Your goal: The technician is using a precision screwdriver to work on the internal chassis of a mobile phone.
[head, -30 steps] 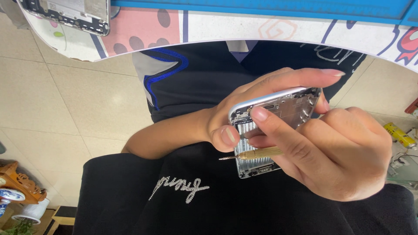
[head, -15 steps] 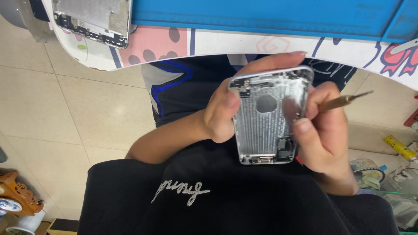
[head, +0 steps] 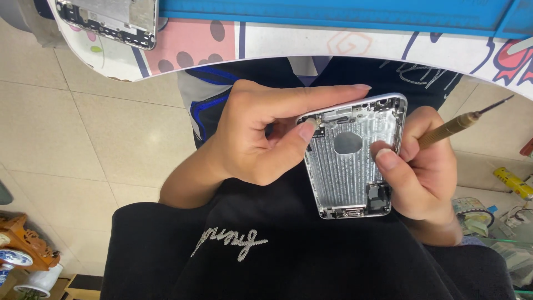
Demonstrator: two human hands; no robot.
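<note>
A silver phone rear housing [head: 352, 166] is held open side up over my lap, its bare inner shell and small parts showing. My left hand [head: 261, 136] grips its top left corner, index finger along the top edge and thumb pressing on the corner. My right hand [head: 425, 166] holds the housing's right edge, with the thumb resting inside the shell. The same hand also holds a brass-handled screwdriver [head: 463, 122], whose tip points up and to the right, away from the housing.
A table edge with a cartoon pattern [head: 277, 44] and a blue mat [head: 333, 11] runs across the top. Another phone housing [head: 105, 22] lies on it at the upper left. A yellow tool [head: 513, 182] and clutter sit at the right, ornaments [head: 28, 250] at the lower left.
The right hand has come off the housing's face and shifted to its right edge. The screwdriver, which lay across the housing, now points away. The whole inner shell is in view.
</note>
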